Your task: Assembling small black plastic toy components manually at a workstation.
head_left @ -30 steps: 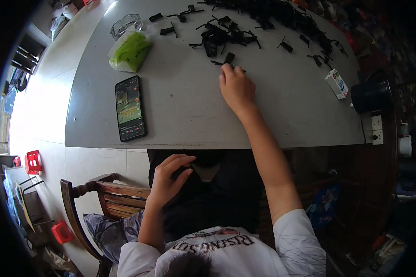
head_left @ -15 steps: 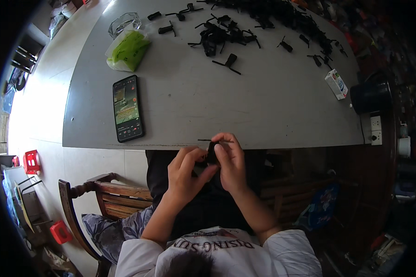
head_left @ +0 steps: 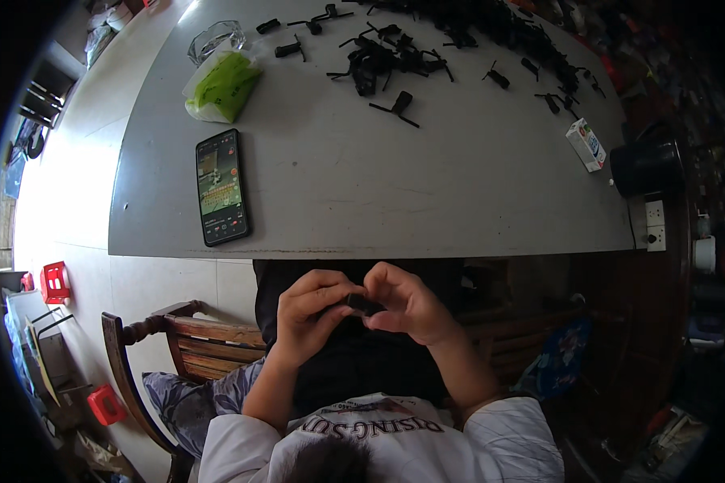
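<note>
Your hands meet over your lap, just off the near edge of the grey surface (head_left: 362, 201). Left hand (head_left: 308, 312): thumb and fingers pinched on a small black part (head_left: 364, 304). Right hand (head_left: 412, 304): thumb and fingers curled about the part's right side; cannot tell whether they grip it. On the surface, a loose black piece (head_left: 401, 103) lies nearest you, a black cluster (head_left: 374, 64) just beyond; phone (head_left: 221, 189) at left, green bag (head_left: 228, 84) behind it.
</note>
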### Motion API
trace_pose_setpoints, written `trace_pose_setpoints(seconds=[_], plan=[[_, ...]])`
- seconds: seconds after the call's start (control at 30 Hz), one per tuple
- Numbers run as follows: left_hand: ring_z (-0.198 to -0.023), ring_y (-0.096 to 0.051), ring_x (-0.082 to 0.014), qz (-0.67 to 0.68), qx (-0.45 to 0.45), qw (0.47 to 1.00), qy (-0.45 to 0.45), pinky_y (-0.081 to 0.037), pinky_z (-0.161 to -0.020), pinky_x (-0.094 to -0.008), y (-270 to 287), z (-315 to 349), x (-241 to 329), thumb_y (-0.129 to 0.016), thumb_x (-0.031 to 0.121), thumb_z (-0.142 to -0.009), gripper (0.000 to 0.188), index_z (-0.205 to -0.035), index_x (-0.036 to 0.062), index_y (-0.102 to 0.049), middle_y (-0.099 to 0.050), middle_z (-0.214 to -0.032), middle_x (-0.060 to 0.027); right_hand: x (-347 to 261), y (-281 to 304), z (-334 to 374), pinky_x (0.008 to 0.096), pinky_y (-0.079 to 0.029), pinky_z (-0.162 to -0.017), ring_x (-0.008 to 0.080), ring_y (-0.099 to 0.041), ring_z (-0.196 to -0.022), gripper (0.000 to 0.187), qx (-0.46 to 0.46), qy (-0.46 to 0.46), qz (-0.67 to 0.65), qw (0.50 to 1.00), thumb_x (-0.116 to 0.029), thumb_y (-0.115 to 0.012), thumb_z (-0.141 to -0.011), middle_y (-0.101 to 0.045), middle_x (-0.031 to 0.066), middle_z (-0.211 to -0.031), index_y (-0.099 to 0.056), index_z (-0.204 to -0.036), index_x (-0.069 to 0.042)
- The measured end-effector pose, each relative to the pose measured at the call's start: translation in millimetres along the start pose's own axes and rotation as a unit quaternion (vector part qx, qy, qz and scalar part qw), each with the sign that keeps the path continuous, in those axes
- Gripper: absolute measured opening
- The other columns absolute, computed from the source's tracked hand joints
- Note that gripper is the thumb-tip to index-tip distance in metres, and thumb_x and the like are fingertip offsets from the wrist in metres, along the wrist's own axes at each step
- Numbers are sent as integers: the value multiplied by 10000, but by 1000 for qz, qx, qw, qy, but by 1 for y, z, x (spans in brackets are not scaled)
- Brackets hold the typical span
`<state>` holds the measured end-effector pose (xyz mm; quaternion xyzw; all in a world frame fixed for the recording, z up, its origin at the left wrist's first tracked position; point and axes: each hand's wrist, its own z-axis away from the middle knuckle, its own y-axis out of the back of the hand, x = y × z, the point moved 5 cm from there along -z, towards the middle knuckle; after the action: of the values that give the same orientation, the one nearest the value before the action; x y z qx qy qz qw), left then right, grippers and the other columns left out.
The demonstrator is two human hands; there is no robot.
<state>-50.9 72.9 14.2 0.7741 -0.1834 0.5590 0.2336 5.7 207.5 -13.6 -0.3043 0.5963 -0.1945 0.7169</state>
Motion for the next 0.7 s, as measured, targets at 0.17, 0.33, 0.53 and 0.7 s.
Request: trace_pose_setpoints(seconds=[0.17,0.33,0.53,0.7], plan=[[-740,-593,-208,-105,3,994,-19,-481,-637,-287,-4,0,14,-709,-4,-672,294,-963,3,-665,-589,-882,-103,-4,-4,1,253,-446,-758,135,-558,-823,156,111,-13,85,990,-41,-633,-794,-556,59,-894,-511,-891,-43],[-687,-577,-231,-187,14,975,-120,-469,-597,-290,-11,3,24,-714,13,-630,292,-916,-26,-668,-573,-840,-114,10,3,1,265,-413,-823,140,-553,-891,117,89,28,-63,994,4,-583,-812,-589,67,-945,-516,-893,-47],[-691,-588,-245,-67,-53,994,-64,-473,-590,-300,-13,-4,23,-734,47,-664,324,-967,-10,-633,-586,-845,-126,9,7,9,213,-441,-644,109,-583,-799,113,66,-36,-92,993,-55,-584,-838,-602,85,-876,-497,-910,-51],[-664,-621,-228,-26,-123,988,-89,-486,-576,-282,-10,10,8,-742,86,-688,309,-966,8,-632,-619,-753,-96,13,-3,13,198,-406,-454,105,-519,-531,282,13,-127,-96,987,-325,-541,-910,-590,72,-782,-464,-971,-60]])
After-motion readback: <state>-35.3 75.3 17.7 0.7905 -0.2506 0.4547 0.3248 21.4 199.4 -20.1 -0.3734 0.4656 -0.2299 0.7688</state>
